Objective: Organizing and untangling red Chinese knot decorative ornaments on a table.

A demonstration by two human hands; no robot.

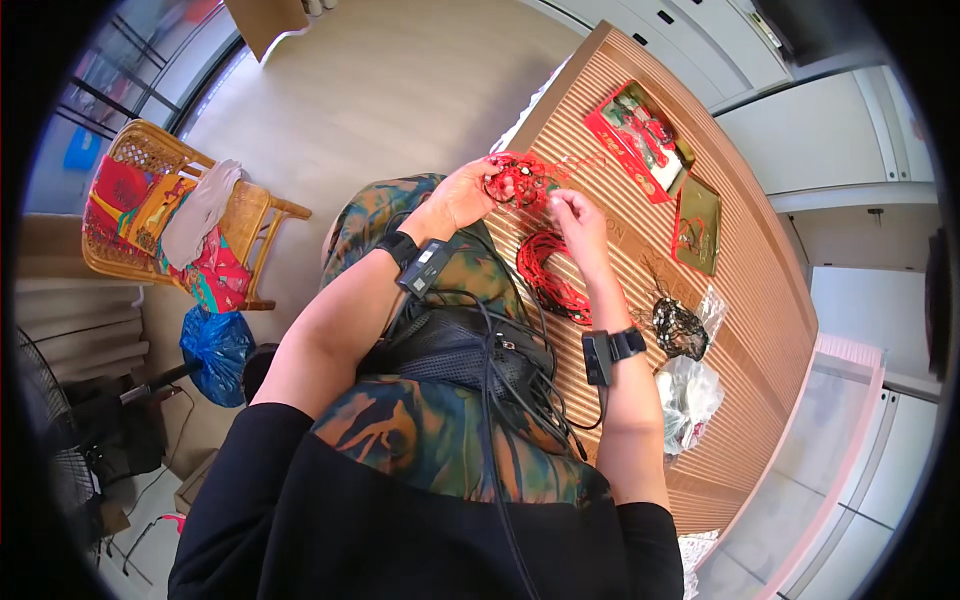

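Note:
A loose tangle of thin red and black cords [517, 180] hangs over the table's near edge. My left hand [465, 196] grips it from the left, with thumb and fingers around the strands. Pinched at the bunch's right side, the fingertips of my right hand [581, 221] meet fine red strands; the exact strand is too small to make out. Below the hands, a coiled bundle of red and black cords [538, 274] rests on the ribbed table cover, partly behind my right forearm.
The brown ribbed table [739, 375] holds an open red tin [622, 154] of packets, its lid [697, 232], a dark cord bundle [677, 328] and a clear plastic bag [688, 401]. Black cables [491, 375] cross my lap. A rattan chair [259, 217] with cloths stands left.

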